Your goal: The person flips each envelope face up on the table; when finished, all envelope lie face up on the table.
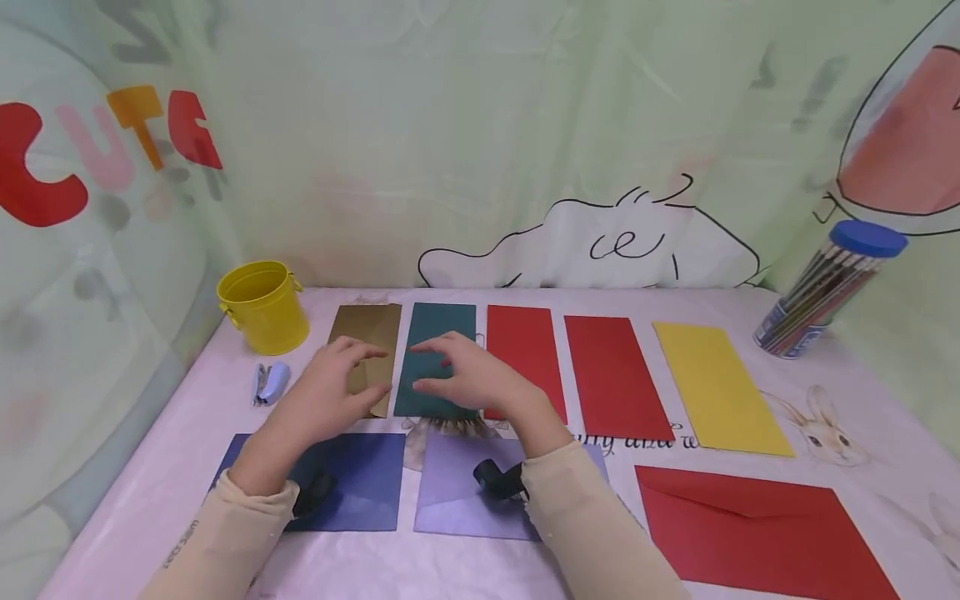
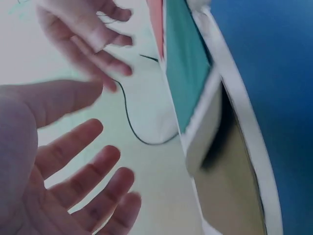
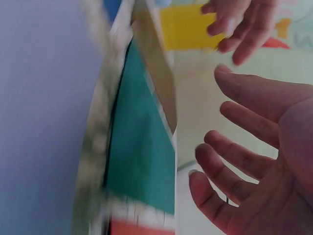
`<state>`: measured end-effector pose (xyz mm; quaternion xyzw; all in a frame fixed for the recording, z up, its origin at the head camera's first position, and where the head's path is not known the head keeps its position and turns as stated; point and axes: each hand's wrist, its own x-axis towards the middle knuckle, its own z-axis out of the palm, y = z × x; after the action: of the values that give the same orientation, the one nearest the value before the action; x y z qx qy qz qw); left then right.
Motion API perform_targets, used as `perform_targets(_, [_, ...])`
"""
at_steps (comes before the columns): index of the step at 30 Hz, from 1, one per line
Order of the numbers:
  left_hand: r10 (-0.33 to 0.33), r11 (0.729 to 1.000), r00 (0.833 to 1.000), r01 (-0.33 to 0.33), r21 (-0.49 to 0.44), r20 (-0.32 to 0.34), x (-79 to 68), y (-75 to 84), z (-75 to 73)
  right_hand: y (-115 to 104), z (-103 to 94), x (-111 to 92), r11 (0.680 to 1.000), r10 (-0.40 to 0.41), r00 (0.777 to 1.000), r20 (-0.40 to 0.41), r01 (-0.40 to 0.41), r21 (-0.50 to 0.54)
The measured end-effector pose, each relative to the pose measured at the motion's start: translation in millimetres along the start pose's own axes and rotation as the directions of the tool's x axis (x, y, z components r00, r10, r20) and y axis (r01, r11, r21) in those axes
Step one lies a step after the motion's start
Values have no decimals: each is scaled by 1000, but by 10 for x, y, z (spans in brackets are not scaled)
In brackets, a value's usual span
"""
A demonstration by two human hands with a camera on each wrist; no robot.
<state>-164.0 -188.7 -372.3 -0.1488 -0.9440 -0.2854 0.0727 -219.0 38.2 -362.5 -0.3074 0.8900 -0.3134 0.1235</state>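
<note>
My left hand hovers over the brown envelope, fingers loosely bent and holding nothing. Facing it, my right hand hangs above the dark green envelope, its fingers apart and likewise bare. In both wrist views the fingers are spread and relaxed with air between them. Below the forearms lie a dark blue envelope on the left and a lavender envelope, each partly covered by an arm and a black wrist camera.
Farther right lie two upright red envelopes, a yellow one and a wide red one. At the left stand a yellow bucket and a small lavender stapler. A blue-lidded tube of pencils is at the right.
</note>
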Motion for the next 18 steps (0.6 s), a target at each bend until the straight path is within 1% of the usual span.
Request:
perform_targets(3, [-3,999,999,6,-48,53,81,79,59,99,-77,-94,998,55,998,-1,-55,-23])
perform_targets(6, [-24,996,994,33,-80,105,174,142,122,203,-101,-152,994,106,994,-23,-107,-33])
perform_targets(10, [-36,993,989,52,-110,142,276,195,266,311,-82,-214,985,157,987,-43,-159,-60])
perform_targets(13, [-56,995,983,69,-74,173,303,181,394,365,-45,-227,980,166,985,-42,-169,-100])
perform_targets(16, [-94,996,970,94,10,224,286,156,484,399,-7,-215,976,162,986,-36,-166,-141])
perform_targets(18, [-112,993,961,102,53,252,268,143,514,410,14,-198,974,161,987,-30,-164,-158])
